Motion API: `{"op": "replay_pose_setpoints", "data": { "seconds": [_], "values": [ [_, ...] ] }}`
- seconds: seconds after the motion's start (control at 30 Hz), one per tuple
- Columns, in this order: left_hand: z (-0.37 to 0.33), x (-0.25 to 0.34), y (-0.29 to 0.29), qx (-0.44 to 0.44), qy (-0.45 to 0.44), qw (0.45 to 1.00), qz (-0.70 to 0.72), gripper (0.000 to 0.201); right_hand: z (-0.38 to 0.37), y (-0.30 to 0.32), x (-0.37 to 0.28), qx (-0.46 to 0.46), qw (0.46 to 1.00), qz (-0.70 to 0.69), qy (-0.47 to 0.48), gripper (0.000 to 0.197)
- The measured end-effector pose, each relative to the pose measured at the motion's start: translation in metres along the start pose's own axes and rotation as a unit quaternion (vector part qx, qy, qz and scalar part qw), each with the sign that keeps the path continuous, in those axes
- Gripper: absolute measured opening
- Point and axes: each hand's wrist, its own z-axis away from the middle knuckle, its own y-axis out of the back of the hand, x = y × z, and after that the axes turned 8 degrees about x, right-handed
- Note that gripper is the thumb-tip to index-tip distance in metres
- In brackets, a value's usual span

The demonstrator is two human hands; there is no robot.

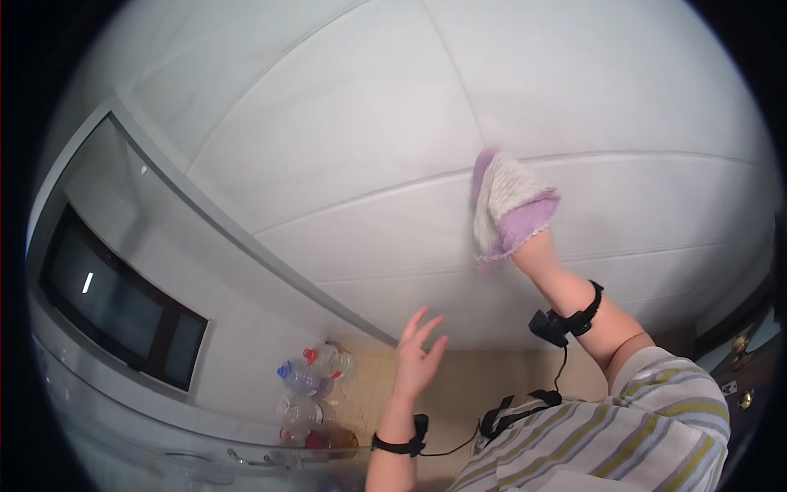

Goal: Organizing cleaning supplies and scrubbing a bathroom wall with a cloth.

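A purple and white cloth (512, 205) lies against the pale tiled wall (369, 131), loosely folded. My right hand (537, 250) holds it to the wall. The cloth covers my right fingers and most of the palm, so only the part near the wrist shows. Lower down and to the left, my left hand (420, 365) is raised in the air with its fingers apart. Nothing is in it.
A grey metal frame (246, 234) runs slantwise along the left, with glass beside it. Beyond it stand several large clear plastic bottles (307, 381) on the floor, near a dark-framed window (123, 299). A dark door with a brass handle (744, 399) is at the far right.
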Motion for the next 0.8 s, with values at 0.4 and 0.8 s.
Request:
{"op": "replay_pose_setpoints", "data": {
  "seconds": [0.4, 0.8],
  "values": [
    [-0.215, -0.024, 0.162, 0.163, -0.194, 0.941, -0.226, 0.075, -0.120, 0.039, 0.076, 0.308, 0.951, 0.001, -0.036, 0.018],
    [-0.291, -0.018, 0.242, 0.229, -0.189, 0.922, -0.247, 0.118, -0.243, -0.040, -0.128, 0.080, 0.967, 0.204, 0.130, 0.053]
  ]
}}
